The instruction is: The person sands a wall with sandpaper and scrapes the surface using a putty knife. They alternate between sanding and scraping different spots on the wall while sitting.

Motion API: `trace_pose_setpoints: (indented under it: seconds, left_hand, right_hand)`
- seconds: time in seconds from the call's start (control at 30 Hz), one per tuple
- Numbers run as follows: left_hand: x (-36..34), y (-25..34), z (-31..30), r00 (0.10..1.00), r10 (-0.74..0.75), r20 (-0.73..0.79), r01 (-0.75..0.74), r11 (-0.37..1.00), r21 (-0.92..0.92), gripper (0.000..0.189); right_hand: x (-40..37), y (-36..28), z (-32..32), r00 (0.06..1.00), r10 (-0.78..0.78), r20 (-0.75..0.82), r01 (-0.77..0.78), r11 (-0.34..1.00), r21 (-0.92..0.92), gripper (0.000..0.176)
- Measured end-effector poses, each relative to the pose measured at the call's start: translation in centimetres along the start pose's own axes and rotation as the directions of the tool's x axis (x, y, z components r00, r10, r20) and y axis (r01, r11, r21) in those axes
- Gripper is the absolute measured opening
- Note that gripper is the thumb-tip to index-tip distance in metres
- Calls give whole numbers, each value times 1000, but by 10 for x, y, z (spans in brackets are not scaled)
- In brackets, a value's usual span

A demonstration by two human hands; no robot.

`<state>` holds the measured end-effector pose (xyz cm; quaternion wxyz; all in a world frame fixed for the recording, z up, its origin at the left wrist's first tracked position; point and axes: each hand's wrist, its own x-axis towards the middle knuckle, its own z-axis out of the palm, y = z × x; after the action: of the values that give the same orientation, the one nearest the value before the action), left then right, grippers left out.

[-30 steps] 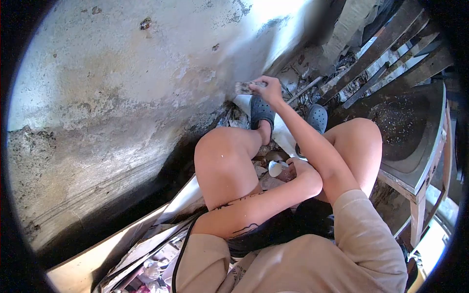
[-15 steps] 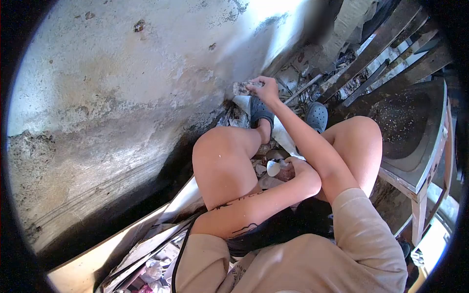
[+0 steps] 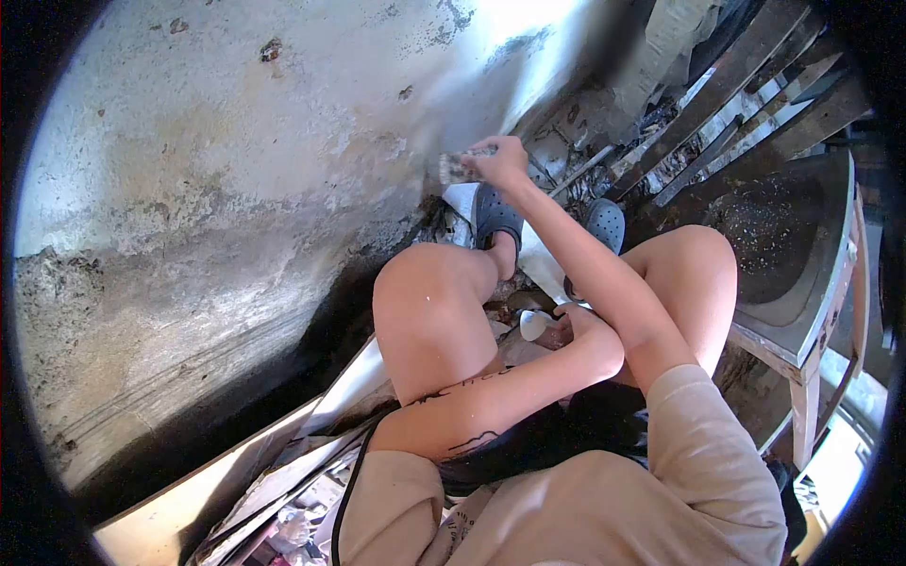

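At twelve o'clock, the fingers of the right hand (image 3: 506, 160) grip a blurred block (image 3: 453, 169), long axis roughly nine-to-three, free end pointing to nine by the wall (image 3: 236, 141). The right forearm (image 3: 580, 241) reaches toward eleven; whether the left hand (image 3: 581, 328) grasps the white piece (image 3: 533, 325), I cannot tell.

right hand (image 3: 503, 160): one | left hand (image 3: 582, 326): one, two hands altogether | blurred blocky tool (image 3: 455, 169): one | white rounded piece (image 3: 534, 324): one | grey clogs (image 3: 605, 224): two | chair (image 3: 821, 226): one | bare knees (image 3: 425, 292): two | beige sleeves (image 3: 713, 420): two
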<state>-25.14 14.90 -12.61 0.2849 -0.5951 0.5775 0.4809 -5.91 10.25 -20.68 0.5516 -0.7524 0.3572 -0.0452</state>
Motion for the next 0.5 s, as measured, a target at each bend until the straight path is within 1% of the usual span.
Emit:
trace_pose_setpoints:
  seconds: [0.03,0.07,0.1,0.13,0.17,0.2,0.23,0.27,0.3,0.4,0.43,0.47,0.5]
  left_hand:
    - [-5,-3,-3,999,28,22,-27,999,-37,32]
    - [-10,-4,-6,999,28,23,-27,999,-34,32]
    - [-20,-7,-12,999,7,52,-6,1000,-28,35]
    - [-24,-8,-15,997,-13,81,15,1000,-23,39]
    - [-23,-7,-14,996,-13,83,15,1000,-23,39]
    - [-17,-6,-12,990,-35,135,35,999,-4,42]
    - [-12,-5,-10,981,-56,186,53,998,18,45]
    - [-9,-4,-7,978,-53,200,51,999,15,44]
    - [-4,-3,-5,980,-49,191,49,999,7,44]
    - [-3,-4,0,993,-13,117,17,999,-31,42]
    - [-4,-6,2,996,-6,94,10,999,-44,41]
    - [-2,-7,3,997,-2,82,7,999,-52,41]
    - [-3,-8,4,997,1,71,3,998,-60,40]
  right_hand:
    - [4,13,-1,997,74,-17,-73,997,13,24]
    - [7,27,0,989,148,-31,-147,989,29,21]
    - [8,36,1,990,130,-47,-131,991,-19,22]
    - [9,45,5,990,131,-47,-132,991,-18,22]
    - [10,53,9,987,155,-52,-158,986,-45,22]
    - [9,54,10,982,179,-57,-183,980,-73,23]
    - [8,56,13,982,180,-56,-184,980,-73,23]
    - [7,56,18,985,170,-24,-171,984,-48,22]
    - [6,57,23,987,158,8,-157,987,-22,22]
    - [-2,42,41,992,126,-1,-126,992,2,22]
    - [-2,37,48,997,71,-18,-71,997,-44,23]
    - [-2,32,54,997,72,-15,-73,997,-40,23]
    - [-7,15,52,994,104,-18,-103,994,41,24]
